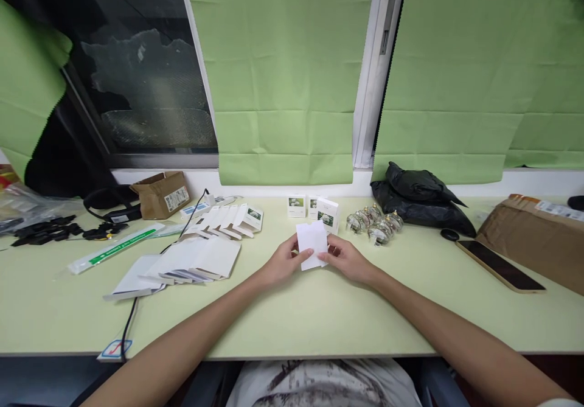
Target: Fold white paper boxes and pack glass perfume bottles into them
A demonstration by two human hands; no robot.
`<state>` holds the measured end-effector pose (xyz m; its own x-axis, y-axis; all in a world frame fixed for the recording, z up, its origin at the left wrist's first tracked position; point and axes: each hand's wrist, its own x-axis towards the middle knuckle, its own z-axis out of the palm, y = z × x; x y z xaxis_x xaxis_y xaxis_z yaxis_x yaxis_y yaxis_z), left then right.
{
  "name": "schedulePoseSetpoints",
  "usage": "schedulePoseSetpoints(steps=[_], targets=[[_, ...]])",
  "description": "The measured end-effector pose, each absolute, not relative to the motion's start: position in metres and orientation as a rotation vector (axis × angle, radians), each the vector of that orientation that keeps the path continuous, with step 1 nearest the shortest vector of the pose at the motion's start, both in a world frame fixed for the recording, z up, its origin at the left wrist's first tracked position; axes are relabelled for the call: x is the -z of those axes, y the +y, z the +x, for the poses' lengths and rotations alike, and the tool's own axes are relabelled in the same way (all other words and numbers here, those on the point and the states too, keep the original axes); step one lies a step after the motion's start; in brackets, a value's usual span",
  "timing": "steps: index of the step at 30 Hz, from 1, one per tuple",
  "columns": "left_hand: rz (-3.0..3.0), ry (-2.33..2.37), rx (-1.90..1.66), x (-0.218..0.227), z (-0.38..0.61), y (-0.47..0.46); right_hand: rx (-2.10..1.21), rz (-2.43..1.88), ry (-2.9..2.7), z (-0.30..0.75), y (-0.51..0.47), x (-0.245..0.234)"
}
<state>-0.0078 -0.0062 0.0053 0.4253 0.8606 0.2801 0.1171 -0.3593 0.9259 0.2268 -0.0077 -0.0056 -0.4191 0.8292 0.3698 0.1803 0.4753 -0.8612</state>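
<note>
Both my hands hold a small white folded card piece (312, 244) just above the pale green table (292, 316) at its centre. My left hand (286, 260) pinches its left edge and my right hand (347, 258) grips its right edge. Just behind stand three small white boxes with green pictures (314, 209). To their right lies a cluster of small clear glass bottles (374, 223). Left of my hands, flat white box blanks (182, 264) lie fanned out, with a row of folded boxes (230, 219) behind them.
A phone (499, 265) lies at the right, beside a brown parcel (533, 236). Black plastic bags (417, 197) sit by the window sill. At the left are an open cardboard box (162, 194), black parts (50, 230), a long sleeve with green print (114, 249) and a black cable (130, 319).
</note>
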Motion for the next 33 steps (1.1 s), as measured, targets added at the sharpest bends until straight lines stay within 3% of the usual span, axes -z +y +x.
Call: schedulePoseSetpoints(steps=[19, 33], targets=[[1.682, 0.812, -0.990, 0.008, -0.010, 0.007, -0.919, -0.916, -1.715, 0.232, 0.012, 0.024], [1.679, 0.897, -0.976, 0.005, -0.011, 0.007, -1.196, -0.896, -1.651, 0.230, 0.013, 0.028]])
